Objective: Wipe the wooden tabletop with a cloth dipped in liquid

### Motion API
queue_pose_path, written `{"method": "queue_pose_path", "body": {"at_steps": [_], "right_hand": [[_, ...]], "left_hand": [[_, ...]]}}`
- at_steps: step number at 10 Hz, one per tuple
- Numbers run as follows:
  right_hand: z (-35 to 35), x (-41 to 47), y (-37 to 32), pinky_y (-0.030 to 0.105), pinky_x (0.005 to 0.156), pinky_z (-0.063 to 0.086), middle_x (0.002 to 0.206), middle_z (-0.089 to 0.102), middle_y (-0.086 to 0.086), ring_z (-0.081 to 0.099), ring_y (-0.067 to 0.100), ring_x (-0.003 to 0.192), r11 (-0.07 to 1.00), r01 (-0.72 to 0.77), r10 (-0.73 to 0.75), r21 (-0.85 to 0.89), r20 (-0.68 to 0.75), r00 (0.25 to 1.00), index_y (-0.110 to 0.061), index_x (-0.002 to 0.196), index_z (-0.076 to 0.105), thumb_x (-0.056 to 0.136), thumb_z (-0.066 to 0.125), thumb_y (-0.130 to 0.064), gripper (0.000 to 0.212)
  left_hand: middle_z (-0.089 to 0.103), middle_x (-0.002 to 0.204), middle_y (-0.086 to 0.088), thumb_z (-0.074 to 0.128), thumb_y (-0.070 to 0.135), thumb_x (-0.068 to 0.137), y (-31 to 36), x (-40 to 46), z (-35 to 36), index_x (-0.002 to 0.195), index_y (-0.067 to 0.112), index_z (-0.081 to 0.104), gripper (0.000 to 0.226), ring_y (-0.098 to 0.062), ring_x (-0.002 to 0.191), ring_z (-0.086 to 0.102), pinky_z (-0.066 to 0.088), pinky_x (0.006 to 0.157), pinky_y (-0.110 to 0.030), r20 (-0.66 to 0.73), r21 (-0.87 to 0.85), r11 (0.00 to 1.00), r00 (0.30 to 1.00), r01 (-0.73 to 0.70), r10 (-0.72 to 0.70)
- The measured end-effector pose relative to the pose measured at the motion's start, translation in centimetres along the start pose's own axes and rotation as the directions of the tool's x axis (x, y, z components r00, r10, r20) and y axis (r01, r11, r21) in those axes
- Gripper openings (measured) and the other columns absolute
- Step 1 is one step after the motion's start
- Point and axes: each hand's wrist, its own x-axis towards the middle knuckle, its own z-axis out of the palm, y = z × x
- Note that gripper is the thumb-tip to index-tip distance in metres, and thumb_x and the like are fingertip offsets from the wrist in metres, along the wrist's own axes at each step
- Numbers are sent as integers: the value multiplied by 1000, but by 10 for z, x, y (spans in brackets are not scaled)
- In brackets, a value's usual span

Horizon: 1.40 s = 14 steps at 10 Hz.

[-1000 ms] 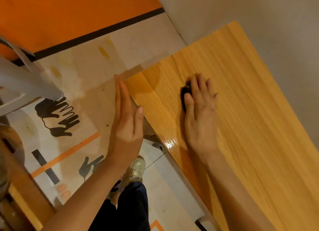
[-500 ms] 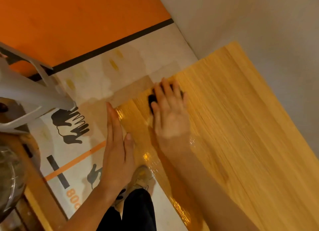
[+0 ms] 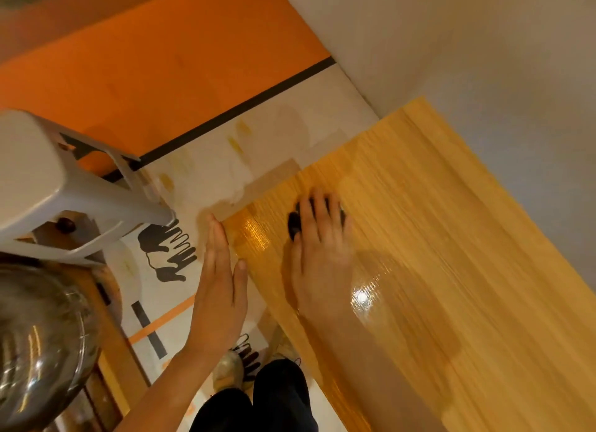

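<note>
A light wooden tabletop point(image 3: 451, 238) runs from the centre to the lower right, glossy and wet near its left end. My right hand point(image 3: 321, 251) lies flat on the wood with fingers spread, pressing a small dark cloth point(image 3: 294, 224) that shows only at my fingertips and thumb. My left hand point(image 3: 221, 280) is held flat with straight fingers against the tabletop's left edge, near its corner.
A grey plastic stool point(image 3: 58, 189) stands at the left, with a shiny metal bowl point(image 3: 38, 344) on a wooden surface below it. Printed paper sheets point(image 3: 200, 180) cover the orange floor. A pale wall point(image 3: 483, 60) runs along the table's far side. My legs and shoe show below.
My right hand has slid the cloth toward the tabletop's near-left corner and a wet sheen now covers that end. My left hand stays flat against the edge.
</note>
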Motion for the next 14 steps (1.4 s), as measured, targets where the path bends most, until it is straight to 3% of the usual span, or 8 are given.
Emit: {"method": "queue_pose_path", "body": {"at_steps": [1, 3, 4, 6, 9, 12, 13, 14], "right_hand": [[12, -31, -29, 51, 120, 11, 161, 11, 9, 0, 24, 149, 995, 95, -94, -9, 109, 990, -11, 152, 22, 102, 36, -25, 54], [-21, -40, -11, 33, 121, 11, 162, 8, -2, -8, 11, 149, 953, 69, -144, 296, 240, 960, -13, 151, 24, 98, 48, -28, 60], [-17, -45, 3, 36, 112, 36, 159, 19, 3, 7, 19, 149, 967, 169, -204, 192, 178, 963, -9, 147, 33, 93, 57, -13, 59], [-2, -44, -33, 34, 96, 52, 144, 48, 10, 41, 24, 135, 999, -30, 28, 40, 44, 999, -7, 132, 55, 76, 79, -10, 61], [-1, -21, -84, 37, 78, 50, 111, 57, 9, 56, 26, 95, 882, -471, 470, 1, -64, 880, -14, 104, 57, 67, 78, -30, 46], [-48, -50, -69, 31, 92, 39, 120, 57, 1, 53, 23, 107, 873, -486, 484, 35, 54, 874, -19, 114, 66, 84, 65, -19, 30], [-78, -77, -58, 31, 92, 43, 114, 61, -3, 55, 19, 105, 804, -566, 557, 182, 101, 824, -21, 107, 68, 89, 60, -18, 20], [-119, -111, -52, 16, 85, 43, 109, 62, -12, 56, 6, 103, 663, -650, 674, 372, 79, 734, -25, 105, 67, 94, 58, -24, 14]], "left_hand": [[-15, 166, 20, 26, 41, 104, -2, 1, -4, 150, 52, -21, 67, -2, 155, -3, 23, 126, -43, 11, 44, 999, 1000, 18, -19], [-14, 167, 17, 30, 45, 101, 10, -1, -20, 152, 43, -19, 71, 2, 153, -5, 10, 123, -20, 74, 168, 985, 995, 49, -62], [-14, 165, 22, 32, 45, 100, 15, -1, -25, 155, 38, -13, 71, 7, 151, -7, 3, 118, -10, 100, 166, 983, 990, 80, -98], [-14, 163, 27, 28, 34, 106, 34, -2, -44, 151, 46, -13, 62, 18, 145, -14, -2, 111, 1, 248, 188, 973, 965, -136, 86], [16, 168, -1, 26, 25, 100, 21, 41, -62, 157, 10, 25, 59, -6, 153, 12, -1, 121, -11, 609, 259, 780, 723, -570, 326], [-3, 167, 10, 2, 72, 94, 31, 58, -79, 157, 21, 9, 82, -4, 154, -1, -7, 118, -8, 746, 215, 738, 595, -639, 298], [-17, 163, 11, 0, 69, 85, 42, 60, -80, 154, 22, -5, 84, -5, 153, -9, -5, 123, -18, 772, 274, 724, 594, -633, 227], [-9, 166, 12, 25, 51, 103, 60, 58, -87, 159, 21, 4, 66, -1, 151, -10, -3, 118, -14, 773, 257, 750, 595, -609, 218]]}}
